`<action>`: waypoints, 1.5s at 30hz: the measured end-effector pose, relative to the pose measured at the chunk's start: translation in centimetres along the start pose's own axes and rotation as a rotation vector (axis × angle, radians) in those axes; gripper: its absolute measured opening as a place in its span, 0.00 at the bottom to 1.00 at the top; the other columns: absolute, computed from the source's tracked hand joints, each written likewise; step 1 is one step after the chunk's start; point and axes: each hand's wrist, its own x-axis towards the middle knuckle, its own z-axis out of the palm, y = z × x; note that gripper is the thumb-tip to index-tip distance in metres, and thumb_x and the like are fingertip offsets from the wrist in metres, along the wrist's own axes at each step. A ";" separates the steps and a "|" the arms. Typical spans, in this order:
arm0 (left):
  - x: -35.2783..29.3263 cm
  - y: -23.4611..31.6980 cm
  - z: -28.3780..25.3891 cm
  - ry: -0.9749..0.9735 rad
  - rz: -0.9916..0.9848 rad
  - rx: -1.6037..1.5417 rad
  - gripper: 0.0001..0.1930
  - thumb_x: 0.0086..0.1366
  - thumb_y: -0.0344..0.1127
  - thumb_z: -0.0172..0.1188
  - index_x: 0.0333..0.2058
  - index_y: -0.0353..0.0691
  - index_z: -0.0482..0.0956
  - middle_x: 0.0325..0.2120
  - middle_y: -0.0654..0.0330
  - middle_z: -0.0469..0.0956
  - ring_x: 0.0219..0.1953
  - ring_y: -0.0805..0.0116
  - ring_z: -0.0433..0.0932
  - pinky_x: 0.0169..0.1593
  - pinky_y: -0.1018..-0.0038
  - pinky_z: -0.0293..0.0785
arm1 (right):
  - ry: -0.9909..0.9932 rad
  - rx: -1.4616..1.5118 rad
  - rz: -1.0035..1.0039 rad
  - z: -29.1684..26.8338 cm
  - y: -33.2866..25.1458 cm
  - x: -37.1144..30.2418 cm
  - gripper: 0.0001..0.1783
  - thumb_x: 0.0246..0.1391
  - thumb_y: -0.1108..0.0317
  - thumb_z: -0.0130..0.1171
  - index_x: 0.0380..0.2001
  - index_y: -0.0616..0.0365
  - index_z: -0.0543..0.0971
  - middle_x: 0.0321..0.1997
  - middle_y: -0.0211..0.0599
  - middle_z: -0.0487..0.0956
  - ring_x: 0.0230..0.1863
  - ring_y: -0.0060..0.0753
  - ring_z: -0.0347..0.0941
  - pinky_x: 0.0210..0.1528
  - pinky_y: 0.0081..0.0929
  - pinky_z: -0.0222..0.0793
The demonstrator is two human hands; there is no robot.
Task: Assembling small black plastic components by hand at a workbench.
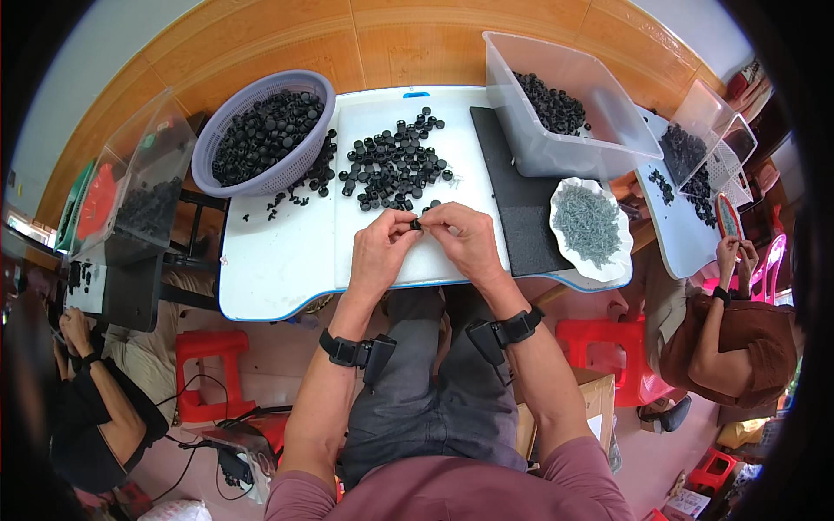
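Note:
Above the near edge of the white table (278, 252), my left hand (380, 250) and my right hand (466, 240) meet with fingertips pinched together. Between them is a small black round part (415, 225), partly hidden by the fingers. Just beyond my hands lies a loose pile of black round caps (395, 165). A grey-purple basket (204, 165) full of similar black pieces stands to the left, with smaller black bits spilled beside it. To the right, a white scalloped dish (613, 269) holds many small grey screw-like pieces (586, 224).
A clear plastic bin (591, 69) with black parts rests on a dark board (521, 213) at the back right. People work at side tables: a hand (728, 260) on the right, another (76, 330) on the left. Red stools (208, 347) and cables lie below.

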 end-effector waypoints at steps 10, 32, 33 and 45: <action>0.1 0.2 -0.5 -0.074 -0.038 -0.009 0.12 0.63 0.27 0.67 0.45 0.32 0.82 0.35 0.57 0.87 0.38 0.74 0.84 0.43 0.77 0.79 | 0.016 -0.182 -0.182 0.3 -0.5 -0.2 0.05 0.50 0.77 0.67 0.32 0.57 0.85 0.30 0.38 0.83 0.32 0.41 0.80 0.35 0.33 0.75; 0.2 -0.2 -1.0 -0.129 -0.130 -0.242 0.14 0.66 0.30 0.66 0.48 0.29 0.83 0.38 0.55 0.87 0.41 0.76 0.83 0.44 0.80 0.78 | 0.047 -0.020 -0.055 0.1 -0.9 -0.8 0.20 0.53 0.81 0.64 0.51 0.60 0.79 0.39 0.40 0.85 0.37 0.35 0.83 0.42 0.29 0.78; 0.2 -0.2 -0.9 -0.136 -0.131 -0.257 0.13 0.67 0.29 0.65 0.48 0.29 0.82 0.39 0.55 0.87 0.42 0.76 0.83 0.46 0.79 0.78 | 0.105 0.011 -0.002 0.0 -0.7 -0.6 0.20 0.53 0.81 0.63 0.51 0.61 0.79 0.38 0.40 0.86 0.37 0.32 0.83 0.41 0.27 0.78; -0.1 -0.1 -0.6 -0.042 -0.137 -0.258 0.11 0.66 0.28 0.66 0.46 0.31 0.83 0.35 0.62 0.86 0.37 0.80 0.80 0.42 0.81 0.77 | 0.213 0.079 0.200 0.7 0.0 -0.2 0.12 0.57 0.79 0.62 0.46 0.63 0.82 0.33 0.41 0.85 0.33 0.26 0.83 0.37 0.24 0.77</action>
